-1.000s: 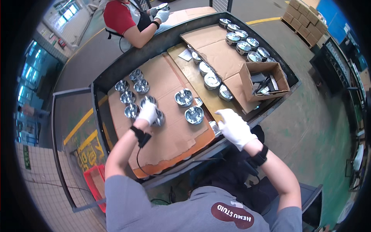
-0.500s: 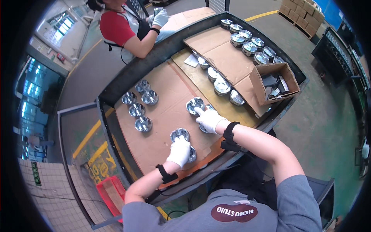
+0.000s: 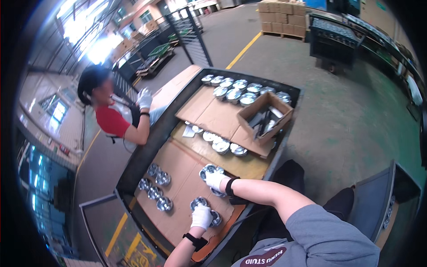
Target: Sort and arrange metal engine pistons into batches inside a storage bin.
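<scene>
My left hand [image 3: 202, 216], in a white glove, rests closed on a pair of shiny round metal parts [image 3: 199, 203] lying on a brown cardboard sheet [image 3: 183, 178]. My right hand [image 3: 216, 180], also gloved, grips another shiny metal part [image 3: 209, 169] a little farther along the same sheet. Several more round metal parts [image 3: 154, 184] lie in a cluster to the left of my hands. All of this sits in a dark metal cart tray [image 3: 133, 158].
An open cardboard box [image 3: 265, 114] stands at the far right of the tray. Beside it is a stack of cardboard with more metal parts [image 3: 242, 89]. A person in a red shirt [image 3: 116, 120] with white gloves works at the tray's left. Stacked cartons [image 3: 284, 18] stand far off.
The view has swung, so the tray now runs away from me. Both hands have stayed on the metal parts on the cardboard, close together.
</scene>
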### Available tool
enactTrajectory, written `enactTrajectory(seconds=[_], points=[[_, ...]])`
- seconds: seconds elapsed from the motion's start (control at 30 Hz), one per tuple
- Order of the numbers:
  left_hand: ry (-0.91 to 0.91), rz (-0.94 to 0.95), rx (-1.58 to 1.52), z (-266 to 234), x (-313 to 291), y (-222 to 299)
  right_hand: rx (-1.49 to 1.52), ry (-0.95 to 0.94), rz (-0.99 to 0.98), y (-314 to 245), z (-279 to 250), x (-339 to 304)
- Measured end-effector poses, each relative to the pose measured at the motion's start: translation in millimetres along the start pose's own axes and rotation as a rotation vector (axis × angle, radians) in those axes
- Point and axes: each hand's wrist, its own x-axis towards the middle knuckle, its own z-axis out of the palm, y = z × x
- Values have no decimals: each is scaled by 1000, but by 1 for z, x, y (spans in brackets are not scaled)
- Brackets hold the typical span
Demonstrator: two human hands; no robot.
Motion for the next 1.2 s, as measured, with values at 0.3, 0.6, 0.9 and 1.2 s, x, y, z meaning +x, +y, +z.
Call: enactTrajectory(seconds=[0.3, 0.6, 0.9, 1.2], points=[[-176, 58, -225, -146, 19, 18, 166, 515, -226, -38, -257, -287], [77, 995, -186, -357, -34, 303, -247, 1105, 854, -18, -257, -657], [118, 1675, -28, -305, -56, 621, 47, 1116, 2023, 22, -87, -931], [41, 2098, 123, -194, -167, 878, 820, 1765, 2208, 208, 121, -1016]])
